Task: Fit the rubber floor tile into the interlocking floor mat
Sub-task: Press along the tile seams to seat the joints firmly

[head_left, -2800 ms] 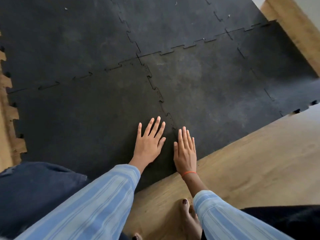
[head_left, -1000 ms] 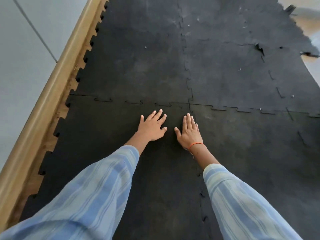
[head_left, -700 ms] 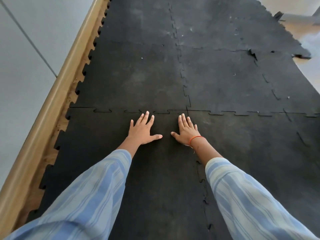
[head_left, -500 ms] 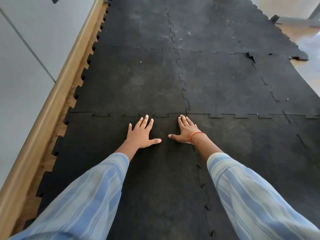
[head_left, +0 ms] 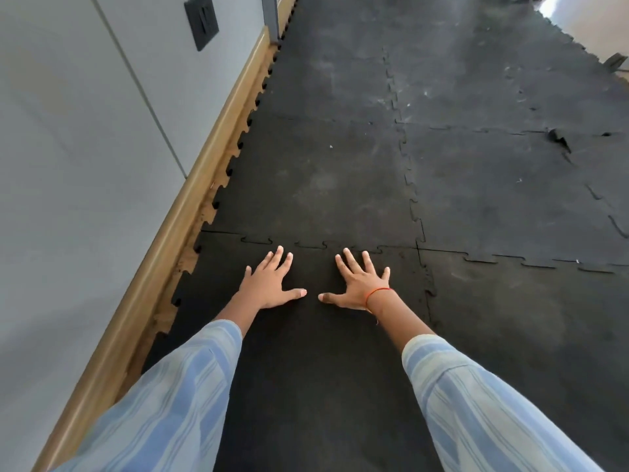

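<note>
Fingers (head_left: 279, 255) of the left hand (head_left: 269, 287) and of the right hand (head_left: 357, 284) are spread open and pressed flat — gripping nothing — on the near rubber floor tile (head_left: 306, 352), thumbs pointing toward each other, apart. The fingertips lie just short of the toothed seam (head_left: 306, 245) joining this tile to the interlocking floor mat (head_left: 476, 172) beyond. An orange band (head_left: 376, 294) circles the right wrist. Striped sleeves (head_left: 170, 403) cover both forearms. A wooden skirting (head_left: 190, 199) borders the tile's left edge.
</note>
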`<control>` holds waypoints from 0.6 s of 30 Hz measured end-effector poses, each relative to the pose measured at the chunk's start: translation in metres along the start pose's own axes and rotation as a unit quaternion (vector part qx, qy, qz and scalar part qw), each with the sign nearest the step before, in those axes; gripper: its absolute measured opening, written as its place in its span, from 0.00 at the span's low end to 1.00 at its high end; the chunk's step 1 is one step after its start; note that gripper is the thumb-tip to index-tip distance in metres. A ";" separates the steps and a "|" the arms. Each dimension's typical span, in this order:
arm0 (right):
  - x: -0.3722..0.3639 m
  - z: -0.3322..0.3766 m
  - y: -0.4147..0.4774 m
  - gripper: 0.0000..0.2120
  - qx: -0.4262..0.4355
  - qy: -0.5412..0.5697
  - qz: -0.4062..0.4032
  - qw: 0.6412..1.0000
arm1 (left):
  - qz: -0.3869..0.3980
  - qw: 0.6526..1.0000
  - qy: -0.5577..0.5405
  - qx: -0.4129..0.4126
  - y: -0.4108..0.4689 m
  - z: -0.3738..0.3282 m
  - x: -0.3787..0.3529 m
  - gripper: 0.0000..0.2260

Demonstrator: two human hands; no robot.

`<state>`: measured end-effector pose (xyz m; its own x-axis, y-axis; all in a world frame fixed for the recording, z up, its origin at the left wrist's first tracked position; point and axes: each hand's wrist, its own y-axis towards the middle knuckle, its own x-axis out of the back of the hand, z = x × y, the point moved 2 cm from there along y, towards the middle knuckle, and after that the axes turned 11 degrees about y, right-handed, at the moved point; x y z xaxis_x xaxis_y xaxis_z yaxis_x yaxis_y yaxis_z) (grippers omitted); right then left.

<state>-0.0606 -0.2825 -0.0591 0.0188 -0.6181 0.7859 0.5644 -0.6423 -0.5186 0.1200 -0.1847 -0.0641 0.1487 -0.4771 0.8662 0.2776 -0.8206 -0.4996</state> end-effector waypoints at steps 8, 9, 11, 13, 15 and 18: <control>0.021 0.021 0.007 0.56 -0.035 -0.020 0.029 0.999 | -0.003 0.999 -0.022 0.025 0.000 0.021 0.011 0.45; 0.020 0.023 0.008 0.58 -0.020 -0.034 0.027 0.999 | -0.004 0.998 -0.032 0.051 0.000 0.031 0.010 0.47; 0.012 0.025 0.009 0.62 0.004 -0.034 0.032 0.999 | 0.003 0.994 -0.045 0.098 -0.001 0.051 0.007 0.52; 0.006 0.026 0.013 0.65 0.004 -0.017 0.028 0.999 | 0.010 0.992 -0.040 0.120 0.001 0.064 0.005 0.55; 0.006 0.027 0.017 0.66 -0.001 -0.016 0.025 1.000 | 0.017 0.992 -0.038 0.119 0.005 0.067 0.006 0.57; 0.018 0.027 0.019 0.66 -0.006 -0.009 0.039 0.999 | 0.033 0.992 -0.043 0.114 0.005 0.067 0.013 0.57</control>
<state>-0.0271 -0.2939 -0.0458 0.0784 -0.6583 0.7486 0.5503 -0.5976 -0.5831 0.1870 -0.1736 -0.0550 0.2511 -0.4901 0.8347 0.4710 -0.6915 -0.5477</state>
